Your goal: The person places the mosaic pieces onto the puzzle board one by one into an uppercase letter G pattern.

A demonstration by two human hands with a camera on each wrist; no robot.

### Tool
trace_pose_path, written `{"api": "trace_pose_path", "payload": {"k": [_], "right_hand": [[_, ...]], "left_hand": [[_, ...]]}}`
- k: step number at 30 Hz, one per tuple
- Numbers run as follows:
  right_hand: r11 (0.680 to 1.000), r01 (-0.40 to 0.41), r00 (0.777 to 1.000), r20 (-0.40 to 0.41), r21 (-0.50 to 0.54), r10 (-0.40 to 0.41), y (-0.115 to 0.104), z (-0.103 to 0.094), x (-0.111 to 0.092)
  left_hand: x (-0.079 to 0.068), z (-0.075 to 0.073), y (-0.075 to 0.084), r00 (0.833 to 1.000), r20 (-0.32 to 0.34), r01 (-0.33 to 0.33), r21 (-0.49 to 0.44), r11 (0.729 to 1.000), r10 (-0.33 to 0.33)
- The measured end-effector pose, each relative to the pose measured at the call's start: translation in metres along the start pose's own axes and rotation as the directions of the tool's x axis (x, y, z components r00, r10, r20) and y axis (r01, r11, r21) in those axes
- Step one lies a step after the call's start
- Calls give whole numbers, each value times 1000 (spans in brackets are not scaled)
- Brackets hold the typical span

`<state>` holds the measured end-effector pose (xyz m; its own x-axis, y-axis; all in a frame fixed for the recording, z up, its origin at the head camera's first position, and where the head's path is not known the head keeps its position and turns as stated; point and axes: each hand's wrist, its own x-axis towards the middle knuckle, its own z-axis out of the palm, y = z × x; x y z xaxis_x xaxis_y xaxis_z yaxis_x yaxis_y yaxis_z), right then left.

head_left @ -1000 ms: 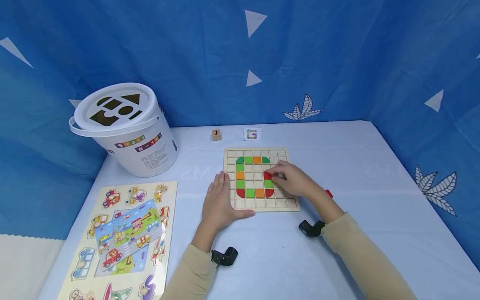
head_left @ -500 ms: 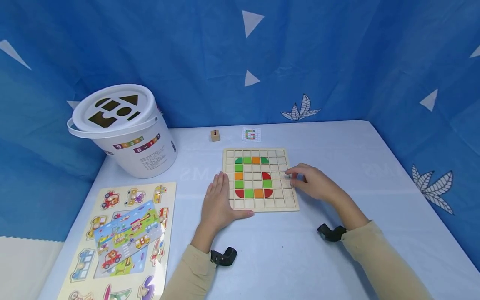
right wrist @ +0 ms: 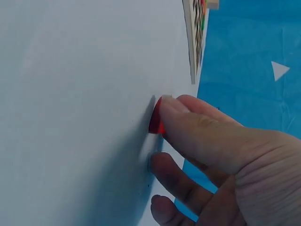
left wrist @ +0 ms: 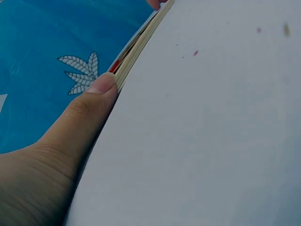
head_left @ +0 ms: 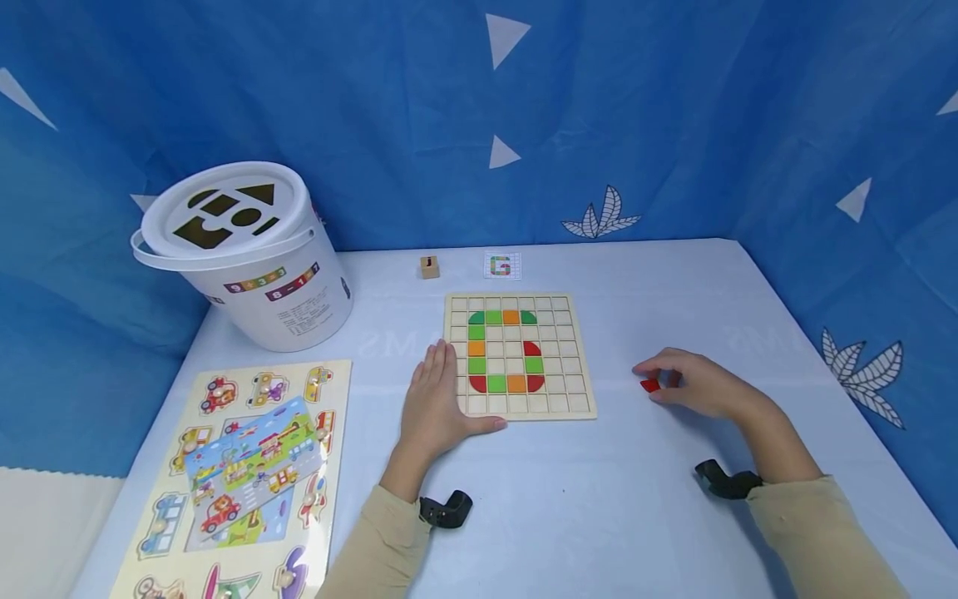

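A wooden grid board (head_left: pixel 566 364) lies mid-table, with green, orange and red tiles set in a G-like outline. My left hand (head_left: pixel 434 408) rests at its near left corner, fingers straight along the left side. The left thumb (left wrist: pixel 89 106) touches the near edge in the left wrist view. Right of the board, my right hand (head_left: pixel 696 383) pinches a small red tile (head_left: pixel 649 385) between thumb and forefinger, close to the tabletop. In the right wrist view the thumb partly covers this red tile (right wrist: pixel 156 117), and the other fingers are loosely bent.
Behind the board lie a small card (head_left: pixel 502 265) with a coloured G pattern and a wooden cube (head_left: pixel 429 267). A white bucket (head_left: pixel 299 312) with a shape-hole lid stands back left. A vehicle peg puzzle (head_left: pixel 340 391) with picture cards on it lies front left.
My right hand has left the red tile at the G's inner end on the board, moved right, and now pinches the loose red tile. The left hand stays put.
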<state>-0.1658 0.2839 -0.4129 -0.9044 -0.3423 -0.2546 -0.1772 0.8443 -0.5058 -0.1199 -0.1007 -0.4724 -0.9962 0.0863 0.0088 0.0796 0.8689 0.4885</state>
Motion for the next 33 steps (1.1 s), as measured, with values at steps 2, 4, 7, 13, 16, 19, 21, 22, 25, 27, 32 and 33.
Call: {"api": "trace_pose_path", "payload": {"k": [2,4,7,13,16,19,21,22,25,27,32,33], "right_hand": [[1000,5,1000,-2,0,-5,2,-1,-2],[1000,10,1000,-11,-2,-10,4,-1,-2],[1000,12,1000,-26,-1,-12,6,0,-2],[1000,20,999,-37,21,-19,6,4,1],[1000,9,999,-37,24,-8,5,6,2],[1000,-15,999,-30,23,16,4,6,1],[999,-28,999,-23,30,29,4,5,1],[999,-37,999,-20,32,38,4,4,0],[998,-31,999,-21,45,32,5,5,1],[999,-24,999,-31,48,26,6,5,1],[998,-1,998,-68,66,5,4,8,6],[997,5,997,-78,72,1,2,8,8]], "left_hand": [[0,0,0,1000,2,1,-3,1000,-1],[0,0,0,1000,6,4,-4,1000,-4],[0,0,0,1000,3,0,-8,1000,0],[1,0,-1,1000,3,-1,0,1000,1],[1,0,0,1000,4,-1,-1,1000,1],[1,0,0,1000,9,2,2,1000,-2],[1,0,0,1000,14,5,5,1000,-5],[1,0,0,1000,14,5,5,1000,-5],[1,0,0,1000,10,4,1,1000,-4],[0,0,0,1000,6,1,-2,1000,-1],[0,0,0,1000,10,2,-5,1000,-2],[0,0,0,1000,13,4,-6,1000,-4]]}}
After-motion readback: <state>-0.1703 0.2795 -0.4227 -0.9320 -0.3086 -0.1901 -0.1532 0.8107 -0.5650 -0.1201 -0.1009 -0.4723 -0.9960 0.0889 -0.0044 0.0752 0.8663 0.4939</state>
